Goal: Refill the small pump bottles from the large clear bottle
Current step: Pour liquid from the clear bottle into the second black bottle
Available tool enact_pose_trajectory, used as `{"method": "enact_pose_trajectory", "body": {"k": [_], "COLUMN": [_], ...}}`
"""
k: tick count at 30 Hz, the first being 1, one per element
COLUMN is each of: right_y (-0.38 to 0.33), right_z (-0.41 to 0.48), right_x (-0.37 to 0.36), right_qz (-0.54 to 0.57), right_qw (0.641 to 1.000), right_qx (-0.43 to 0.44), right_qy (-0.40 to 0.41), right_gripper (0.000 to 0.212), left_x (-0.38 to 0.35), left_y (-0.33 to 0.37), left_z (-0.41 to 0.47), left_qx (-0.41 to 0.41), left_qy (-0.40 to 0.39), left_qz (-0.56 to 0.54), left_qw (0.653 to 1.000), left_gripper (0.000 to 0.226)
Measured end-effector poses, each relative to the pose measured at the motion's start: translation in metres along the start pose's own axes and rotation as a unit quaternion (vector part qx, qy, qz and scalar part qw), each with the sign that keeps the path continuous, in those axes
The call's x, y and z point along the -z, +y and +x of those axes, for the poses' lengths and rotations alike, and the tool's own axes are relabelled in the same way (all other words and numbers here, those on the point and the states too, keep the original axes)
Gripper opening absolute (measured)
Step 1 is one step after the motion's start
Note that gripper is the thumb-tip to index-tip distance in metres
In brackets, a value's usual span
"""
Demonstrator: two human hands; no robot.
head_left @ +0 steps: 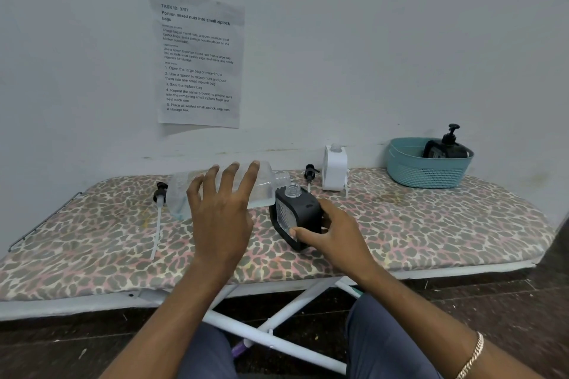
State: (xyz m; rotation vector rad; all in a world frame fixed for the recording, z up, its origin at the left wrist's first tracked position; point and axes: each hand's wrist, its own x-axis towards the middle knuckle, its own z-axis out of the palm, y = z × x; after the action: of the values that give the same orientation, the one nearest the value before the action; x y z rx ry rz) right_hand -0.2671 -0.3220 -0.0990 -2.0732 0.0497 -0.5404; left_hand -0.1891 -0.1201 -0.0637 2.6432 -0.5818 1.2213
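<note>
Mid-frame, your left hand (221,215) splayed open over large clear bottle (264,191); right hand (335,237) grips black pump bottle (303,212); slack hold risks spill.

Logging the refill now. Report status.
Left hand spread over large clear bottle, on its side. Right hand grips black bottle, tilted, neck open. Left pump, rear pump lie clear.

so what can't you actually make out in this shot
All in the head view:
- Whether the left hand grips the large clear plastic bottle: its back hides the palm.
- Right side of the square black bottle: covered by the right hand.
- Lower part of the black pump bottle: behind the teal plastic basket wall.
- Small headings on the white paper sheet: too small.
</note>
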Motion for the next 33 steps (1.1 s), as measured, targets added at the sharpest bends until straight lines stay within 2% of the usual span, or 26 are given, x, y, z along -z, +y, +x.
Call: {"method": "enact_pose_trajectory", "body": {"k": [6,9,13,18,23,33], "right_y": [0.000,0.000,0.000,0.001,0.003,0.007], "right_z": [0.000,0.000,0.000,0.000,0.000,-0.004], "right_x": [0.000,0.000,0.000,0.000,0.000,-0.003], "right_qz": [-0.001,0.000,0.001,0.009,0.013,-0.005], "right_qw": [1.000,1.000,1.000,1.000,1.000,1.000], "right_qx": [-0.004,-0.003,-0.001,0.003,0.007,0.012], "right_qy": [-0.004,-0.005,-0.004,-0.008,-0.007,-0.003], "right_gripper": [0.050,0.050,0.050,0.051,0.056,0.052], "left_x": [-0.003,-0.004,-0.001,-0.009,-0.012,-0.010], "left_y": [-0.005,-0.013,-0.023,-0.040,-0.044,-0.041], "left_z": [0.001,0.005,0.009,0.012,0.011,0.005], "left_qx": [0.037,0.084,0.168,0.262,0.298,0.288], "left_qy": [-0.002,-0.005,0.011,-0.009,-0.017,-0.014], "left_qz": [-0.063,-0.145,-0.294,-0.396,-0.422,-0.437], "left_qw": [0.997,0.986,0.941,0.880,0.856,0.852], "left_gripper": [0.092,0.084,0.071,0.066,0.060,0.058]}}
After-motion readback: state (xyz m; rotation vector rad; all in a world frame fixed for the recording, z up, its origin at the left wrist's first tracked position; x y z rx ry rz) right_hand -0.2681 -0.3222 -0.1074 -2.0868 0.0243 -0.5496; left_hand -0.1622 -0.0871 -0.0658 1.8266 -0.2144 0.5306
